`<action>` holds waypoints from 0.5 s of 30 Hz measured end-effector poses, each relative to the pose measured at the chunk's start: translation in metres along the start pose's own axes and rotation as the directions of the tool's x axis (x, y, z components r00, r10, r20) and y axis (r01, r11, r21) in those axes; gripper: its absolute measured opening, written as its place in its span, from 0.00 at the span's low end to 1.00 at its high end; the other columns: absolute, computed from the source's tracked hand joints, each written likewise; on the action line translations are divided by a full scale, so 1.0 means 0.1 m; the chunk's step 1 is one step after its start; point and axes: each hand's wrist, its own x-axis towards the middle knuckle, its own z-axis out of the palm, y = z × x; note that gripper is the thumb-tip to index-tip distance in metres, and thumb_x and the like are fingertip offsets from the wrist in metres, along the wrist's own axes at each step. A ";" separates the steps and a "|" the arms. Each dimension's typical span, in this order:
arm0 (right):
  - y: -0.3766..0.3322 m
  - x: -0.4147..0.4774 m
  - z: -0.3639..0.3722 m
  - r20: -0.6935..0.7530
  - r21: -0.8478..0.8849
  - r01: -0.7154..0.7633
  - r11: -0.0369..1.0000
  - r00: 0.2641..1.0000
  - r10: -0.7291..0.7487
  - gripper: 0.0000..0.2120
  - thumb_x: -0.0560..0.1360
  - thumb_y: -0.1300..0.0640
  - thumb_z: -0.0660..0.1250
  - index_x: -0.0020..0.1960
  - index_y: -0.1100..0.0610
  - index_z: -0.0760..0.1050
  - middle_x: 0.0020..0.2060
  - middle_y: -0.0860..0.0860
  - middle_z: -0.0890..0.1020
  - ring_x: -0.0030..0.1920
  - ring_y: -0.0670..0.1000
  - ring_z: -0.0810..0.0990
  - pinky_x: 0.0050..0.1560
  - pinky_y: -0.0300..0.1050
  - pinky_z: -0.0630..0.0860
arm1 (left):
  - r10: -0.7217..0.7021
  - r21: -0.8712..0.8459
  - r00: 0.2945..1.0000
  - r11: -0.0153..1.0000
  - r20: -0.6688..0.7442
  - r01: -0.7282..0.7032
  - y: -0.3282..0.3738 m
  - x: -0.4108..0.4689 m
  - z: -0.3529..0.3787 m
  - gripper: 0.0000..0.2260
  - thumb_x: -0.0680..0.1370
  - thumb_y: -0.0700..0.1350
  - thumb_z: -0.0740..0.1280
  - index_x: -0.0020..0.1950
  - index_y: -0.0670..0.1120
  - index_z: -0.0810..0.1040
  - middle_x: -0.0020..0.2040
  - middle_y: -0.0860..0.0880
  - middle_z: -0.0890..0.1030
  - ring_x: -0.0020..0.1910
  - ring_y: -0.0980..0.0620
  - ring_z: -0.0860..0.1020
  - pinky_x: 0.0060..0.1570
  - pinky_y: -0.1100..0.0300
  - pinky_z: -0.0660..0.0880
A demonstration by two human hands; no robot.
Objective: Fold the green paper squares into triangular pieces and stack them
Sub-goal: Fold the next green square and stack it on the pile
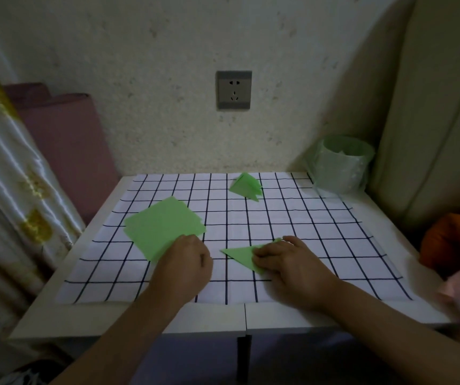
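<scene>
One folded triangle [240, 255] is pinched by the right hand [292, 262] — the triangle stack [245, 186] lies well ahead, while the left hand [183, 262] grips the squares [159, 226].

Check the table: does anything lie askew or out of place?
The stack of flat green paper squares on the left of the checked cloth is fanned, its edges out of line and turned diagonal to the grid. The far pile of folded green triangles sits unevenly too. Nothing looks torn or spilled.
</scene>
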 end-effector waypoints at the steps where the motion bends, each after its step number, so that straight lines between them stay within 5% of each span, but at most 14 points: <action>1: 0.00 0.01 0.00 0.004 -0.003 0.000 1.000 1.000 0.000 0.19 0.72 0.53 0.62 0.60 0.48 0.81 0.60 0.46 0.81 0.56 0.48 0.79 0.62 0.48 0.69 | -0.004 -0.006 0.998 1.000 -0.059 0.004 -0.03 0.01 -0.01 0.11 0.76 0.42 0.61 0.44 0.43 0.83 0.44 0.49 0.80 0.45 0.53 0.74 0.50 0.53 0.77; 3: 0.00 0.02 0.00 0.014 0.000 -0.002 1.000 1.000 0.002 0.20 0.72 0.51 0.60 0.60 0.48 0.82 0.60 0.46 0.81 0.55 0.48 0.79 0.60 0.47 0.70 | 0.058 -0.054 0.992 0.996 -0.113 -0.064 -0.03 0.01 -0.01 0.10 0.76 0.38 0.62 0.51 0.42 0.83 0.50 0.49 0.80 0.51 0.55 0.73 0.58 0.58 0.73; 6: -0.01 0.03 -0.02 0.025 0.008 0.005 1.000 1.000 -0.005 0.19 0.73 0.51 0.60 0.60 0.48 0.82 0.59 0.46 0.82 0.55 0.48 0.80 0.59 0.48 0.72 | 0.228 -0.127 0.974 0.966 0.002 -0.226 0.18 -0.03 0.02 0.15 0.76 0.39 0.60 0.58 0.44 0.82 0.56 0.51 0.79 0.58 0.58 0.72 0.63 0.69 0.65; 15: 0.04 0.01 -0.02 0.017 0.181 -0.012 0.983 1.000 0.009 0.23 0.72 0.57 0.57 0.62 0.51 0.82 0.61 0.49 0.82 0.58 0.51 0.81 0.59 0.50 0.77 | 0.363 -0.141 0.910 0.930 0.198 -0.340 0.42 -0.03 0.21 0.16 0.75 0.45 0.58 0.60 0.49 0.79 0.53 0.54 0.75 0.54 0.55 0.71 0.55 0.57 0.72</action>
